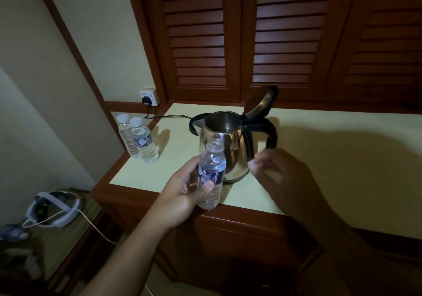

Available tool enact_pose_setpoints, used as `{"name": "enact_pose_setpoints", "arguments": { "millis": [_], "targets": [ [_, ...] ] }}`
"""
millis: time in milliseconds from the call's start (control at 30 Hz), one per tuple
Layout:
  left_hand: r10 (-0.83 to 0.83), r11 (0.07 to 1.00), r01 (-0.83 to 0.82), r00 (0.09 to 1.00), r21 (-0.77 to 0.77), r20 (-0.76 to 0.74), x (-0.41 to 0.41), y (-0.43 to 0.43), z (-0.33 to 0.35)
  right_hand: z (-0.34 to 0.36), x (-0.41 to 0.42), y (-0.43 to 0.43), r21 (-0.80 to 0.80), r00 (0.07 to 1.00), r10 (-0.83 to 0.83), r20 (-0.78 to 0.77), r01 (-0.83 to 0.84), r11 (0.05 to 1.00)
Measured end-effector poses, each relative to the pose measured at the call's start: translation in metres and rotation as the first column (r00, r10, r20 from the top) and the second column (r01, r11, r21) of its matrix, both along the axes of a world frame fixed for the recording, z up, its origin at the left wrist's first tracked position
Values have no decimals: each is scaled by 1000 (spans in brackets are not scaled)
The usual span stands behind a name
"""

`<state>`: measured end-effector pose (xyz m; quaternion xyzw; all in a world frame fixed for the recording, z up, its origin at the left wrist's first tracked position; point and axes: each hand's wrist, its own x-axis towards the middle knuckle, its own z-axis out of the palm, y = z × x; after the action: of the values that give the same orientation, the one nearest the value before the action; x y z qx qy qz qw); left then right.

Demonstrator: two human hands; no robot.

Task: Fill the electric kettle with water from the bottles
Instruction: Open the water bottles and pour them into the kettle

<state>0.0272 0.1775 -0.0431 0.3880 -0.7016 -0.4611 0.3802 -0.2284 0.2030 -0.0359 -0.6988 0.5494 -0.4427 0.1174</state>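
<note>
- Steel electric kettle (225, 149) stands on the pale counter (331, 158), lid (260, 101) tipped open and back.
- Left hand (182, 193) wraps around an uncapped water bottle (211, 177), held upright just in front of the kettle.
- Right hand (280, 177) hovers beside the kettle, fingertips pinching a small white cap (252, 164).
- Two capped bottles (139, 138) stand together near the counter's left edge, by the wall socket (149, 98).

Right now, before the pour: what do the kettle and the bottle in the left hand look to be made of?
Kettle: body looks like polished metal, probably stainless steel, since it mirrors the room; its handle looks like matte black plastic. Bottle, held uncapped in the left hand: thin clear plastic by its see-through ribbed wall, with a blue printed label.
</note>
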Motion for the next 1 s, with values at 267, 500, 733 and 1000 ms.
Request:
{"name": "enact_pose_setpoints", "arguments": {
  "millis": [267, 500, 733, 1000],
  "targets": [
    [91, 996, -90, 996, -22, 12, 11, -2, 0, -80, -16, -8, 124, 962, -86, -259, 121, 985],
    [181, 983, -179, 981, -40, 67, 13, -11, 17, -83, -10, -6, 157, 940, -151, -306, 206, 966],
    [328, 938, -275, 903, -211, 278, 8, -34, 60, -84, -3, -9, 277, 802, -168, -574, 382, 882],
    [452, 861, -147, 661, -487, 598, 5, -75, 95, -87, -3, -9, 264, 789, -179, -588, 396, 880]
  ]
}}
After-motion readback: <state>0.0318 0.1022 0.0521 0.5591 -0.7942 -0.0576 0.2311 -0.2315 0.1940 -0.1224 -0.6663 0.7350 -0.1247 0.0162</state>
